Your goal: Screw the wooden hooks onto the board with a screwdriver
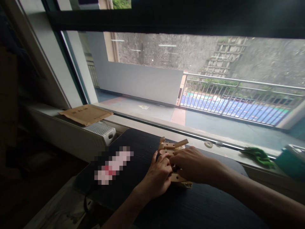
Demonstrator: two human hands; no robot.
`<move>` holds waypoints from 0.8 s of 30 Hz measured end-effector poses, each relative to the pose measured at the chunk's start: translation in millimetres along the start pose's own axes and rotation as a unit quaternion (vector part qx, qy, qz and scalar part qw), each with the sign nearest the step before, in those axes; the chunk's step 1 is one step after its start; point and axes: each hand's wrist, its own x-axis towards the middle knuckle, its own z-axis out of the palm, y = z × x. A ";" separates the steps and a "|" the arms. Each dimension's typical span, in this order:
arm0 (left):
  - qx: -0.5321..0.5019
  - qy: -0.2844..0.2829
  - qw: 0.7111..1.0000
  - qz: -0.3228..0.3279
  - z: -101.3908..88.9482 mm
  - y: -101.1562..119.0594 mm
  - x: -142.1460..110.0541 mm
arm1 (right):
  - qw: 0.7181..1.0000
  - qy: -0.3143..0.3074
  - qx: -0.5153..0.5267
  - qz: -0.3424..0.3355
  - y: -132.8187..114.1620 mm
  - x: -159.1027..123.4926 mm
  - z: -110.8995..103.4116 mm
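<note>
A small assembly of pale wooden pieces [169, 145] with drilled holes lies on the dark table. One wooden strip sticks up at an angle at its far side, and a flat wooden piece [177, 178] with dark holes shows at the near side. My left hand [159, 174] is closed on the left side of the assembly, fingers bent over a rounded wooden strip. From the right, my right hand [190, 163] reaches over it with curled fingers. Something small and dark shows below those fingers, but what they grip is hidden. Under the wood, a crinkled yellowish edge [188, 184] peeks out.
A pixelated pink item [114, 165] lies left on the dark table [143, 206]. By the window sill are a tape roll [208, 144], a green cloth [258, 156] and a teal container [290, 163]. A brown envelope [87, 114] rests on the white radiator [71, 127].
</note>
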 end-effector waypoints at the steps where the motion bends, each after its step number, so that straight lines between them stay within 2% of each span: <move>1: 0.004 0.003 1.000 0.001 0.8 -0.3 0.0 | 1.000 -0.010 -0.003 -0.001 -0.7 0.4 -1.2; 9: -0.005 0.002 1.000 -0.001 0.5 -0.6 -1.5 | 1.000 0.006 -0.007 -0.003 6.6 9.7 10.1; 14: -0.002 0.000 1.000 -0.012 -0.4 1.4 -0.6 | 0.999 0.038 -0.004 -0.006 7.0 5.1 4.7; 20: 0.008 0.015 1.000 -0.004 1.5 1.3 1.1 | 0.999 -0.033 -0.024 -0.006 2.9 5.7 -2.5; 24: 0.001 0.005 1.000 -0.006 1.0 0.8 -0.3 | 1.000 0.005 0.024 -0.019 7.2 10.0 8.5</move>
